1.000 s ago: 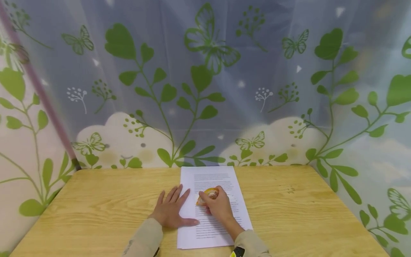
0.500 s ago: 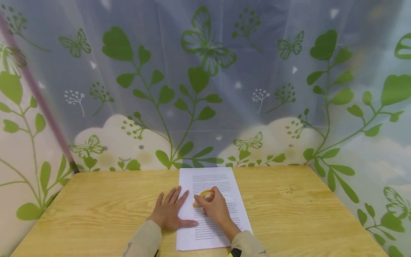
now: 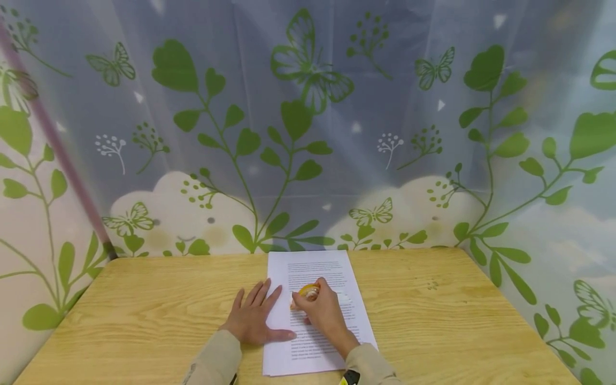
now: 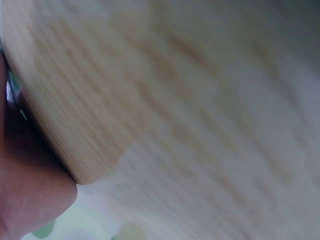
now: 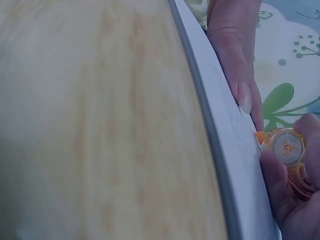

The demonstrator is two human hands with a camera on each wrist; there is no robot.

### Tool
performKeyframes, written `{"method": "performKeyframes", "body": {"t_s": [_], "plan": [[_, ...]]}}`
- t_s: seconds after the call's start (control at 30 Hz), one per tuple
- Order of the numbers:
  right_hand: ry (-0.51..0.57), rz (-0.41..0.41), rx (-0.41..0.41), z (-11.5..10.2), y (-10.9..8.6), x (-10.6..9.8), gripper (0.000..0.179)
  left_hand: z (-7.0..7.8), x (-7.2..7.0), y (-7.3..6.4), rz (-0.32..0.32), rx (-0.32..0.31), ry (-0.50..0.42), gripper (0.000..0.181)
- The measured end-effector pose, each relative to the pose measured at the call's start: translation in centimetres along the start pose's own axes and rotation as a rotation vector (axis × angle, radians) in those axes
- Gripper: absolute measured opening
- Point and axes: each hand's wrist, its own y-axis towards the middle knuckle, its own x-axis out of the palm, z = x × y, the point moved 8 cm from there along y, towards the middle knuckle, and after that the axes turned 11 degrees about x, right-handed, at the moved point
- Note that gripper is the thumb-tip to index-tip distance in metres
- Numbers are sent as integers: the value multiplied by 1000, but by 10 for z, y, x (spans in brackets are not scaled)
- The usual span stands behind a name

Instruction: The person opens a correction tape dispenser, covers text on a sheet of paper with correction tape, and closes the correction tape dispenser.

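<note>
A stack of printed paper point(image 3: 313, 347) lies on the wooden table. My right hand point(image 3: 327, 310) pinches an orange correction tape point(image 3: 309, 292) between thumb and fingers, its tip down at a text line. In the right wrist view the correction tape point(image 5: 287, 146) shows a clear case with reels inside, its orange tip touching the page. A white strip point(image 3: 344, 298) covers part of a line just right of my right hand. With fingers spread, my left hand point(image 3: 255, 318) rests on the left edge of the paper and on the table. The left wrist view shows mostly blurred wood.
The wooden table point(image 3: 168, 305) reaches out on both sides of the paper. Behind it and along the sides hangs a curtain point(image 3: 385, 107) printed with leaves and butterflies. A small dark mark point(image 3: 433, 285) shows on the table at the right.
My right hand has moved slightly left along the text line with the correction tape, and more of the white strip shows behind it. The left hand stays in place on the paper.
</note>
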Motion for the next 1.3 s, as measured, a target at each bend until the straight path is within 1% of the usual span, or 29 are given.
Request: {"method": "performKeyframes", "body": {"t_s": [0.2, 0.37, 0.6, 0.83, 0.93, 1.03, 1.3], "plan": [[-35, 4, -4, 2, 0, -4, 43, 0, 1, 0, -7, 1, -10, 107], [-37, 7, -1, 4, 0, -8, 42, 2, -1, 0, 2, 5, -14, 107], [-57, 42, -18, 9, 0, -16, 43, 2, 1, 1, -7, 1, -30, 107], [-48, 46, -14, 13, 1, -22, 43, -3, 6, 4, -4, 1, -18, 109], [-48, 46, -11, 14, 0, -26, 42, -2, 5, 3, 5, -1, -11, 109], [-49, 39, -4, 15, 0, -29, 42, -2, 5, 3, -4, -5, 2, 110], [-41, 35, -3, 18, 1, -41, 41, -1, 4, 3, -3, -2, -2, 108]]}}
